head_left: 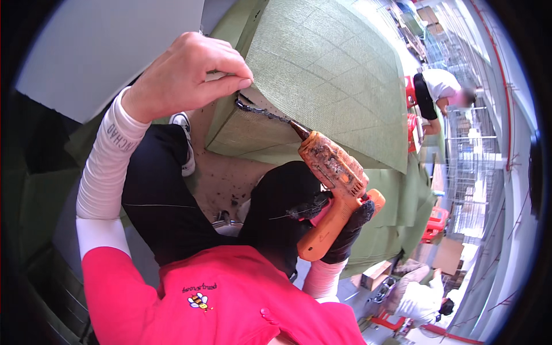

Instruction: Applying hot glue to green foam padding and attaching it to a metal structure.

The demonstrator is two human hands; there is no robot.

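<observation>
Honestly, my main worry is how close the bit sits to my own fingers. My left hand (187, 75) is pinched shut on the folded edge of the green woven fabric (328, 69), thumb and fingertips pressing it down onto the corner of the fabric-covered block (247, 135). Just below those fingertips is the twisted drill bit (265, 114), its tip almost under my thumb. My right hand (345, 227), in a black glove, is wrapped tight around the grip of the worn orange power drill (333, 190), which points up and to the left, straight toward the left hand.

So what could go wrong, as I see it:

- bit skates off the weave or the edge and hops up into the pinching fingers, since they're practically touching the spot
- loose threads of the fabric wind round the spinning bit and drag the fold, and my fingers with it, inward
- I'm holding the drill one-handed and at an angle, so if it grabs, it could twist in my grip
- my knees in dark trousers are right under the drill, so a slip downward lands on my leg

Can't tell whether the trigger is pressed; the glove hides that finger
</observation>
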